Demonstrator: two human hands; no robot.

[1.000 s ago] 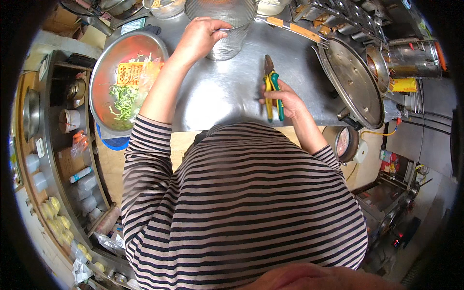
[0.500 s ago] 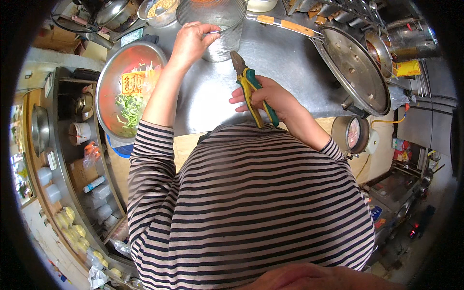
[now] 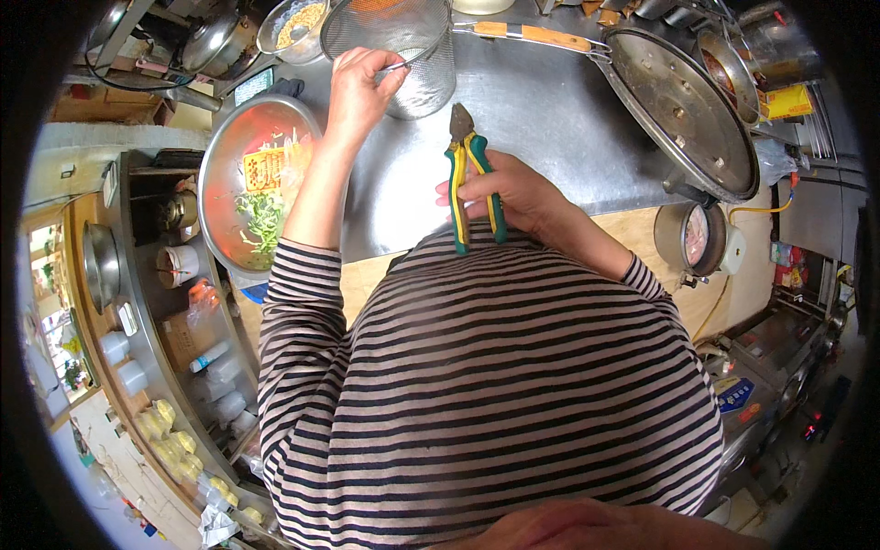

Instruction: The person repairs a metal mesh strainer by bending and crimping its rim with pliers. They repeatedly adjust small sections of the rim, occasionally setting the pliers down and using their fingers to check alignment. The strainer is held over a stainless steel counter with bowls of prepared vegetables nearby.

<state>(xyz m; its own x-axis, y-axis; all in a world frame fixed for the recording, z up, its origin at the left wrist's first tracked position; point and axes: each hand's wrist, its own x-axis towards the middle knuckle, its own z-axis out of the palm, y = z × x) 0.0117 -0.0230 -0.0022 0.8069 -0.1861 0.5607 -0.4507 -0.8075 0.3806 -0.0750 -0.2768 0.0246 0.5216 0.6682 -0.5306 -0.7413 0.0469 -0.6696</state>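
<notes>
A deep wire-mesh strainer with a long wood-clad handle rests on the steel table. My left hand is closed on its rim, thumb and fingers pinching the near edge. In my right hand is a pair of pliers with green and yellow grips, jaws pointing away from me. The pliers are in front of my body near the table's front edge, apart from the strainer. Their jaws look closed or nearly so.
Left of my left arm stands a steel bowl with cut green vegetables and an orange packet. A bowl of grains is at the back left. A large round lid leans at the right, above a small pot.
The pliers in my right hand have turned, and their handles now point more straight toward me. My left hand keeps its pinch on the strainer's rim. The whole view has shifted slightly.
</notes>
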